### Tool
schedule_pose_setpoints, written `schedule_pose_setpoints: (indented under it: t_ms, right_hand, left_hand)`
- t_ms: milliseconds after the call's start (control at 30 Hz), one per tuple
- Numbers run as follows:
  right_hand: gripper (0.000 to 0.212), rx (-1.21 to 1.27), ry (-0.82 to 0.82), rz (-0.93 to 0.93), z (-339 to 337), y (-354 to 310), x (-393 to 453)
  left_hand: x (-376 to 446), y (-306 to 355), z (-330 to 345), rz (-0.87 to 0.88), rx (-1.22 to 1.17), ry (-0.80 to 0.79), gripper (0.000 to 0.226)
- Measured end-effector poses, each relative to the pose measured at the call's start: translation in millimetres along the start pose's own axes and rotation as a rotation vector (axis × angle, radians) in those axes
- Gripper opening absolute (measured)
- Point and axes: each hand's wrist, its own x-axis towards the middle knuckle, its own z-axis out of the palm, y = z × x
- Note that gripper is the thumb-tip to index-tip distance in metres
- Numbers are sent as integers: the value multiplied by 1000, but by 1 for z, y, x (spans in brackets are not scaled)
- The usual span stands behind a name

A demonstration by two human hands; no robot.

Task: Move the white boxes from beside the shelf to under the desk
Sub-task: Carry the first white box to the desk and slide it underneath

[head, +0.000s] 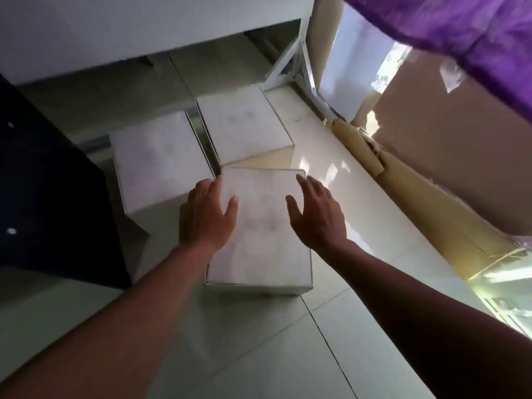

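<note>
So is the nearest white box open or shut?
Shut: the nearest white box shows a flat, unbroken top, no flaps raised.

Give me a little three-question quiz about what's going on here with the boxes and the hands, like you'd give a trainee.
1. How many white boxes are on the floor?
2. True or false: the left hand is lifting the nearest box off the tiled floor.
3. What stands to the right of the boxes? A) brown cardboard cartons B) a red bucket C) a bicycle

Key:
1. Three: the nearest box, the left box and the far box.
2. False. The box sits on the floor; the left hand and right hand are open over its top.
3. A, the brown cardboard cartons.
</note>
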Motion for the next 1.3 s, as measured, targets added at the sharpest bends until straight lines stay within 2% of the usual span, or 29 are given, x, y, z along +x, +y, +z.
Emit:
schedule_pose_setpoints:
  t_ms: [100,233,433,500,633,800,967,1133,1300]
  right_hand:
    - [67,44,-30,136,21,10,-5]
    - [82,188,-100,307,41,17,-18]
    - [93,435,-177,415,58,21,-31]
    - [90,474,-176,430,61,20,-34]
    - [82,521,-160,446,61,18,-34]
    - [75,521,-168,441,59,17,-34]
    - [79,507,-213,470,46,13,-41]
    - [79,496,-227,480,-3,-5,-51]
    - [77,487,-246,484,-90,-45,-63]
  left_hand:
    - [-1,-8,23,-116,-11,-16,61]
    - [-12,-23,49,-290,-60,-130,79]
    - [-18,-29,70,-461,-273,-202,96]
    - [-19,-32,72,-472,-301,-183,91]
    - [-18,-33,74,-491,-331,-140,64]
    - [-18,-30,73,-480,-311,-119,61]
    - [-29,-20,62,-492,-295,-128,58]
    - [-43,7,19,-518,-282,-122,58]
    - [-56,52,-64,-540,-286,-126,61]
